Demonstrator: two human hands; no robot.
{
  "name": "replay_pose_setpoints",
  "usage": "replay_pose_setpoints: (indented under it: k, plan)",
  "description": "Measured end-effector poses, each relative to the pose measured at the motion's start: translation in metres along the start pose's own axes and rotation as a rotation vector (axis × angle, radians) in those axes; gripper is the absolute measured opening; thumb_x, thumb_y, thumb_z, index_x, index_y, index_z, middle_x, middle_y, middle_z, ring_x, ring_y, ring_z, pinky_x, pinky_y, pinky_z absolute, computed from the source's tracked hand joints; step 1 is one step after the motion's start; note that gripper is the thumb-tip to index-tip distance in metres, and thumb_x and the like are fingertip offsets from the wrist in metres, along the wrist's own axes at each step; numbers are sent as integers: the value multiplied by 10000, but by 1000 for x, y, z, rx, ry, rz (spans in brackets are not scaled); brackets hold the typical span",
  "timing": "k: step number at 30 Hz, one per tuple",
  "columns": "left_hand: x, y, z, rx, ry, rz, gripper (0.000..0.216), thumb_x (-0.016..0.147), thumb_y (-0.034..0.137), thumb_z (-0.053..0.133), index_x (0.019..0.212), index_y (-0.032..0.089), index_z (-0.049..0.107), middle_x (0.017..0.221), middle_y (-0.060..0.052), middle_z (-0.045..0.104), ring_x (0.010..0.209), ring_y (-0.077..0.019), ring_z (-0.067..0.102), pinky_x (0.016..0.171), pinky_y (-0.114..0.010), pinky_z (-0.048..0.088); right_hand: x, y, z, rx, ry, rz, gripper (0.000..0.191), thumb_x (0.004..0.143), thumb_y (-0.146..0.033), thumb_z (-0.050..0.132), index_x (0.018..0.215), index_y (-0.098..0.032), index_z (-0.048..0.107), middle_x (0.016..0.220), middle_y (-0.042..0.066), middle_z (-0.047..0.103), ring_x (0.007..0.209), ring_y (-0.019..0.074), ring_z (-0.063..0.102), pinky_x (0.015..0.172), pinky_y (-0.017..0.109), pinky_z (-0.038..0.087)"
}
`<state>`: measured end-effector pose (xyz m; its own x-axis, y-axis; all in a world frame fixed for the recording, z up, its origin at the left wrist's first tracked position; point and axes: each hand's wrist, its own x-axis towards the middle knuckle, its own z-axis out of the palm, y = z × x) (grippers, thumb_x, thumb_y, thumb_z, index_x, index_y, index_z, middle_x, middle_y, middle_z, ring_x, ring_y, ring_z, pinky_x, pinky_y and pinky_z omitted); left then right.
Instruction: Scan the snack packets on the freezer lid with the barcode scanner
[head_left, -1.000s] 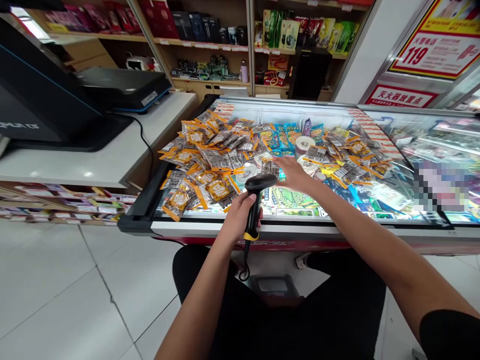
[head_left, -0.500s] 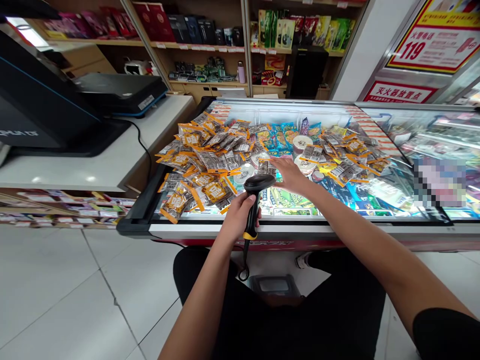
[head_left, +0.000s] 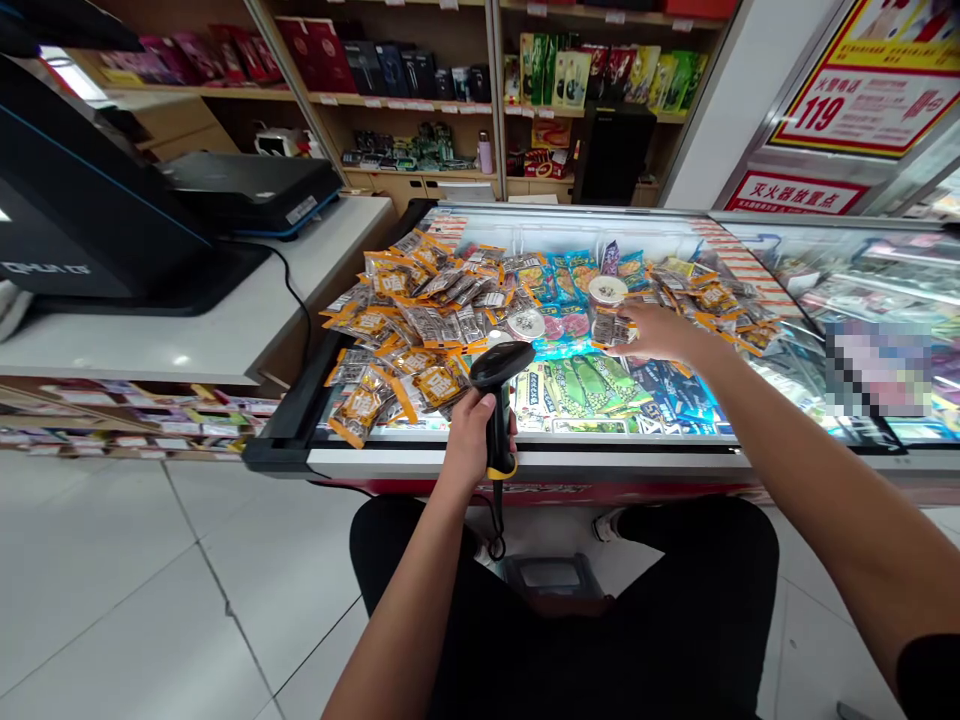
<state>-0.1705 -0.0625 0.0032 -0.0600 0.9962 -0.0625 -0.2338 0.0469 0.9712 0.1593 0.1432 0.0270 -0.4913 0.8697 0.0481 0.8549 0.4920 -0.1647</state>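
Note:
My left hand is wrapped round the grip of a black barcode scanner with a yellow band, held upright at the near edge of a glass-topped freezer chest. Its head points over the glass. My right hand reaches out to the right over the lid, its fingers pinching a small silver and orange snack packet. A large heap of orange and silver snack packets covers the left of the lid. A smaller heap of packets lies just beyond my right hand.
A white counter on the left carries a black till screen and a flat black device. Wooden shelves of boxed goods stand behind. Frozen goods show under the glass. A white tiled floor lies below left.
My right hand has moved right from the middle of the lid toward the smaller heap and closed on a packet. The scanner has shifted slightly left and tilted. The camera view has shifted a little.

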Motion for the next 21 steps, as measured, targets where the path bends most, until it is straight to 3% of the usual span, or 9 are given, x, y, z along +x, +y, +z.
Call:
replay_pose_setpoints:
  k: [4, 7, 11, 13, 15, 18, 21]
  plan:
    - [4, -2, 0, -38, -5, 5, 430, 874, 596, 581, 1007, 188, 551, 661, 14, 648, 415, -128, 568, 377, -229, 419, -3, 7, -26, -62, -148, 135, 981, 611, -678, 855, 1441, -219, 607, 1387, 208, 644, 1172, 486, 639, 940, 696, 529]
    - [7, -3, 1, -61, -13, 11, 419, 882, 593, 583, 994, 191, 541, 661, 12, 652, 413, -132, 571, 374, -236, 419, 17, -17, -29, -81, -118, 120, 1024, 625, -748, 818, 1465, -209, 587, 1399, 222, 629, 1200, 505, 613, 982, 722, 495]
    - [7, -4, 1, -50, 14, 17, 414, 884, 603, 587, 955, 202, 516, 642, 25, 641, 412, -132, 581, 380, -232, 417, 67, -83, 6, 103, 69, -79, 846, 894, -766, 556, 1570, -264, 471, 1579, 146, 488, 1451, 456, 432, 1123, 665, 434]
    - [6, -5, 1, -47, 23, 27, 416, 887, 607, 586, 946, 202, 511, 634, 28, 631, 408, -133, 578, 376, -233, 418, 92, -115, 30, 174, 97, -97, 742, 981, -682, 474, 1595, -266, 433, 1584, 147, 469, 1480, 421, 407, 1153, 633, 412]
    - [6, -6, 1, -47, 22, 37, 413, 898, 601, 578, 959, 197, 522, 635, 26, 627, 409, -132, 576, 378, -235, 427, 110, -138, 50, 168, 140, -30, 682, 991, -640, 488, 1567, -276, 475, 1553, 155, 483, 1469, 449, 400, 1155, 674, 367]
    - [6, -6, 0, -46, 16, 47, 413, 911, 594, 568, 991, 189, 539, 639, 24, 628, 408, -130, 574, 378, -233, 434, 120, -147, 65, 165, 232, 24, 637, 949, -656, 564, 1424, -234, 613, 1495, 169, 519, 1448, 462, 400, 1172, 671, 319]
    - [6, -6, 0, -48, 15, 54, 409, 909, 590, 573, 979, 188, 543, 635, 22, 632, 404, -131, 575, 369, -225, 425, 110, -137, 62, 225, 233, -45, 590, 894, -648, 657, 1280, -201, 653, 1386, 162, 599, 1377, 409, 481, 1155, 601, 377]
